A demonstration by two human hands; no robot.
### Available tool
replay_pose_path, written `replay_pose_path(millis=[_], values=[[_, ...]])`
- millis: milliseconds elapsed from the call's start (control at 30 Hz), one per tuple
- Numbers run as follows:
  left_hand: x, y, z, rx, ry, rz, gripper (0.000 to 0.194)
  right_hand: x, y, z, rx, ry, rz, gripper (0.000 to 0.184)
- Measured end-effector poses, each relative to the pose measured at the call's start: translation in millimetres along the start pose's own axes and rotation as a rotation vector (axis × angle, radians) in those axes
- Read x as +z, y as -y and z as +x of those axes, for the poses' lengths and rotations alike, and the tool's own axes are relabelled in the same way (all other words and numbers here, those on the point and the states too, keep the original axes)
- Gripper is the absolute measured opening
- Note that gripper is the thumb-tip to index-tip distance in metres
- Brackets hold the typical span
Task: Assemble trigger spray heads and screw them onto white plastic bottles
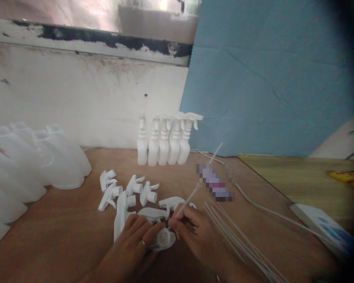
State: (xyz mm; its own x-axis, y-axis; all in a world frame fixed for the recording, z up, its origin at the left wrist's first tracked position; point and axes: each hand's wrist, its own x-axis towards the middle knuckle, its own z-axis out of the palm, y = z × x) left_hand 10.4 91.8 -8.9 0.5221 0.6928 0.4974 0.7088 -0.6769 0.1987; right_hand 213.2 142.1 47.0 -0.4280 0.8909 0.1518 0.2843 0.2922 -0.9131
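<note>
Left hand, ring on one finger, is closed around a white trigger sprayer, round collar opening facing up toward the camera. Right hand has a thin translucent plastic tube pinched between thumb and fingers, tube slanting up and right. Both hands near each other, low center of view, over the brown tabletop. Can't tell if tube and sprayer touch; fingers cover the lower end. Loose trigger sprayers lie just beyond and left of the hands. Bundle of thin tubes lies right of the right hand. Five small white spray bottles stand in a row by the wall. Larger open-necked translucent bottles are grouped at left. Pixelated purple item lies beyond the right hand, pale cord on its right, blue cloth hanging behind.
</note>
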Motion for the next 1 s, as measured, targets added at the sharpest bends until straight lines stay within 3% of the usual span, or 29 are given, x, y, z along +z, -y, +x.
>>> replay_pose_path(millis=[133, 367, 600, 867, 1000], values=[[-0.7, -0.9, 0.8, -0.001, -0.008, -0.005, 0.055, 11.0, -6.6, -1.7, -0.008, 0.030, -0.092, 0.025], [0.2, 0.9, 0.6, -0.013, -0.003, -0.036, 0.055, 11.9, -6.3, -6.0, -0.039, 0.076, -0.208, 0.022], [-2.3, -0.9, 2.2, 0.009, -0.002, -0.026, 0.050, 11.8, -5.4, -9.2, -0.205, 0.146, -0.384, 0.014], [-0.5, -1.8, 4.6, 0.022, -0.051, -0.024, 0.029, 15.1, 11.2, -7.8, -0.187, 0.243, -0.511, 0.020], [1.0, -0.7, 1.1, 0.007, 0.000, -0.017, 0.043, 13.9, 9.8, -6.9, -0.111, 0.216, -0.446, 0.020]])
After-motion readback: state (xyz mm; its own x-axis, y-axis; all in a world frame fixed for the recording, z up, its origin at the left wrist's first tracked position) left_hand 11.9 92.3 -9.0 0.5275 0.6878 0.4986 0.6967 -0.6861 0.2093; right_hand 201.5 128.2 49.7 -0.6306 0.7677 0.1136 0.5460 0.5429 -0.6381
